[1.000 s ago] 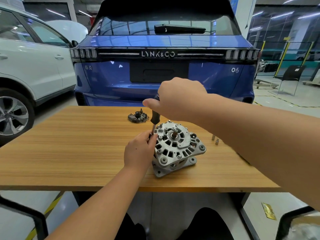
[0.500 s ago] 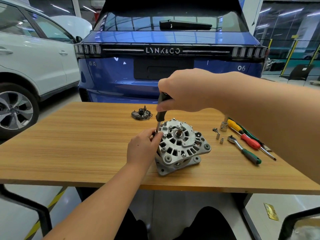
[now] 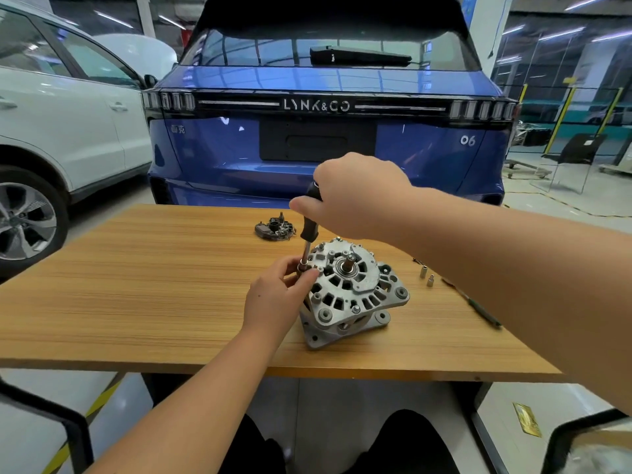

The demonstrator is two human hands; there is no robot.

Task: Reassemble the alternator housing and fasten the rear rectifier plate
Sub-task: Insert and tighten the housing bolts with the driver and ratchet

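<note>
The silver alternator housing (image 3: 354, 290) stands tilted on the wooden table (image 3: 154, 285), shaft end up. My right hand (image 3: 355, 200) grips the black handle of a nut driver (image 3: 308, 230) held nearly upright over the housing's upper left edge. My left hand (image 3: 277, 295) pinches the driver's metal socket tip where it meets the housing rim. The dark rectifier plate (image 3: 274, 229) lies by itself on the table behind the alternator.
Two small metal sleeves (image 3: 426, 275) stand right of the alternator, near my right forearm. A thin tool shaft (image 3: 478, 307) shows beneath that arm. A blue car (image 3: 325, 138) is parked just past the table's far edge, a white car (image 3: 61, 131) at left.
My right hand has twisted the driver handle while my left hand stayed on its tip. The camera view shifted, so my right arm now hides the tools at right.
</note>
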